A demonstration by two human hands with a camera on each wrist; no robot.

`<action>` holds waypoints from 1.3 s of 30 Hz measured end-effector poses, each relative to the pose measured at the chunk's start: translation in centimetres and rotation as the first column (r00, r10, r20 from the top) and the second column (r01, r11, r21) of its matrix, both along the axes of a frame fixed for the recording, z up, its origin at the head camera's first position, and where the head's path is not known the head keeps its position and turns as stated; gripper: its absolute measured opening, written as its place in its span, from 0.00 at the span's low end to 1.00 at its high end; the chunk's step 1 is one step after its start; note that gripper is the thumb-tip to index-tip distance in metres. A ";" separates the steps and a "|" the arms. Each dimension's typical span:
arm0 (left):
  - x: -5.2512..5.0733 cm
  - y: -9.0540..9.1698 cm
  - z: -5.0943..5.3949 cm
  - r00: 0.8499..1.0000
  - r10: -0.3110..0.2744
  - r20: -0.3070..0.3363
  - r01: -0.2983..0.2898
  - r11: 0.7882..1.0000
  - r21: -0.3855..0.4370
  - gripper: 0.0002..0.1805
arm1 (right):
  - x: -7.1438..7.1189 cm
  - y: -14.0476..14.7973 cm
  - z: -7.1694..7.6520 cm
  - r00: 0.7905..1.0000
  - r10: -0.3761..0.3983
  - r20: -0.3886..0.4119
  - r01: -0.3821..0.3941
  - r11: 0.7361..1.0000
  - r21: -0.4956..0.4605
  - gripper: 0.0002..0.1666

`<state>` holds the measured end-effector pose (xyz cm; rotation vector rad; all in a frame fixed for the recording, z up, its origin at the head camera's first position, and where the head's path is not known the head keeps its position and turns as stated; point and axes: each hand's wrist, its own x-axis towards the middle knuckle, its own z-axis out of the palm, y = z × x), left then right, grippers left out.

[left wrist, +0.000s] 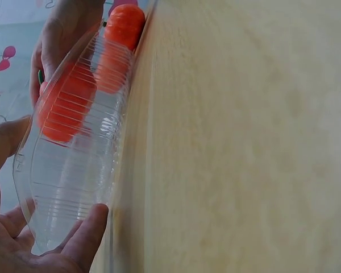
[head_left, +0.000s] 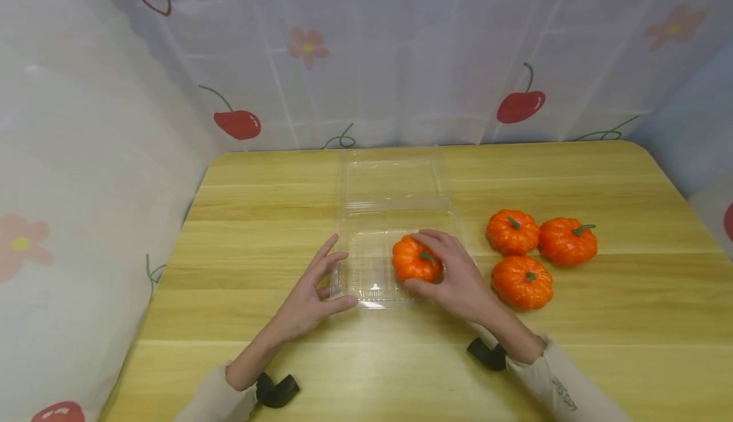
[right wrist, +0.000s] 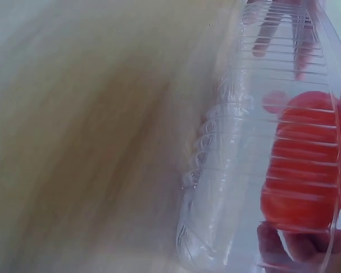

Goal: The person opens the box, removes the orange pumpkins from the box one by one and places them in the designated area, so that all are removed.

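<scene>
My right hand [head_left: 458, 279] grips a small orange pumpkin [head_left: 417, 260] with a green stem, thumb and fingers on opposite sides. That pumpkin is at the right side of a clear plastic clamshell box [head_left: 366, 298], whose lid [head_left: 392, 177] lies folded back. Through the ribbed wall, the right wrist view shows the same pumpkin [right wrist: 304, 165] inside the tray. At the box's left end, my left hand [head_left: 309, 298] is spread with fingers mostly straight. Its fingertips [left wrist: 94, 224] appear to touch the clear wall in the left wrist view.
Several more orange pumpkins are grouped right of the box: a rear one [head_left: 512, 232], a right one [head_left: 568, 242] and a front one [head_left: 523, 283]. The wooden table [head_left: 258, 205] ends at a patterned curtain [head_left: 395, 78]. Black wrist fittings [head_left: 277, 390] sit below both wrists.
</scene>
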<state>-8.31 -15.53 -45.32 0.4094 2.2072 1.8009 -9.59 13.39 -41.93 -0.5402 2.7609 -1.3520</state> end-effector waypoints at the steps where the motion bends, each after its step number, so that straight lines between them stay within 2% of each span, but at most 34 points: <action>1: 0.0 0.0 0.0 1.000 -0.001 -0.001 0.001 1.000 -0.002 0.40 | 0.0 0.1 0.0 1.000 0.003 -0.003 -0.003 1.000 -0.010 0.42; 11: 0.1 0.0 0.2 1.000 -0.002 0.000 0.002 1.000 -0.011 0.40 | 0.0 0.3 0.3 1.000 0.023 -0.007 -0.023 0.994 -0.105 0.40; 16: 0.1 0.1 0.4 1.000 -0.003 -0.005 0.003 1.000 -0.015 0.41 | 0.0 0.5 0.7 0.999 0.036 -0.001 -0.036 0.996 -0.087 0.40; 23: 0.1 0.3 0.5 1.000 -0.006 -0.007 0.006 1.000 -0.020 0.42 | 0.2 0.9 1.8 0.994 0.083 -0.071 -0.084 0.996 -0.010 0.42; 26: 0.1 0.3 0.5 1.000 -0.007 -0.012 0.007 1.000 -0.022 0.42 | 0.4 1.2 2.3 0.994 0.089 -0.070 -0.089 0.996 -0.001 0.42; 39: -0.1 0.1 0.3 1.000 -0.019 -0.018 0.019 1.000 -0.009 0.42 | 1.9 3.2 3.4 0.998 0.048 -0.044 -0.048 0.999 0.009 0.40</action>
